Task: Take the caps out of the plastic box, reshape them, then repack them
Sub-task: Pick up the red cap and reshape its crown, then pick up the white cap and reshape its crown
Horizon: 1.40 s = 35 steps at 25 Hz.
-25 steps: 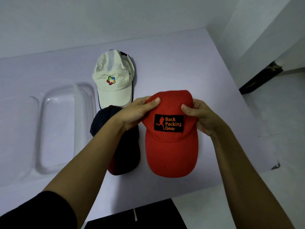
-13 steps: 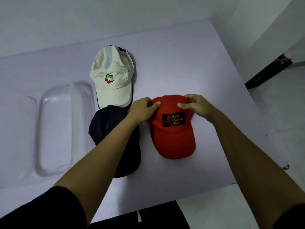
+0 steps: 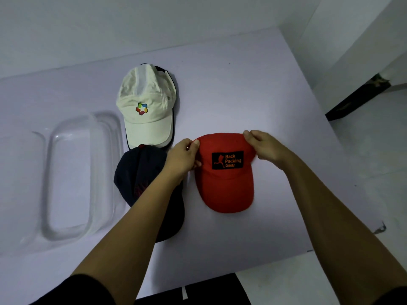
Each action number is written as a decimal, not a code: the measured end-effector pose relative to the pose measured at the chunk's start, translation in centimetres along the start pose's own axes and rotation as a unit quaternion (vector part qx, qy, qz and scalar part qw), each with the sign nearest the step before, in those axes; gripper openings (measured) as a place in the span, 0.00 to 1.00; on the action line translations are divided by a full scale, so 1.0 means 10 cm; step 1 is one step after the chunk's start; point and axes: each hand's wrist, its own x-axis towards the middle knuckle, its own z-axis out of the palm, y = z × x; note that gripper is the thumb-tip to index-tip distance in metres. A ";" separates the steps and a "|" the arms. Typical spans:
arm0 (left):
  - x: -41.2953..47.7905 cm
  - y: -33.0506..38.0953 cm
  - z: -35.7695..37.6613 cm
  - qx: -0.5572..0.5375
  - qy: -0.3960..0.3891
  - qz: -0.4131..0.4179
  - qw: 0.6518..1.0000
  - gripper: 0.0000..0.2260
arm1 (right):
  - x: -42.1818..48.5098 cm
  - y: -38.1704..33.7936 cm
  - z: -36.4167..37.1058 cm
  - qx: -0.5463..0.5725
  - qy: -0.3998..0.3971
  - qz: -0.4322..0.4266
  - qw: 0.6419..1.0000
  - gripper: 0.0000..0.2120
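Status: I count three caps out on the desk [image 3: 231, 84]. The plastic box [image 3: 45, 172] at the left holds none, so I judge unpacking done, reshaping under way, repacking all left.
Red cap [image 3: 226, 183]: flat on the desk, brim toward me, just right of the dark cap [image 3: 141, 172]; white cap [image 3: 145, 108] beyond.
Left hand [image 3: 184, 158]: fingers pinch the crown's left edge.
Right hand [image 3: 266, 147]: fingers pinch its top right edge.
Both forearms reach forward.
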 end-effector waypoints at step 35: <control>0.27 0.04 -1.66 0.335 0.058 0.049 0.939 0.16 | 0.55 -1.47 1.23 -0.298 -0.166 -0.174 0.924 0.25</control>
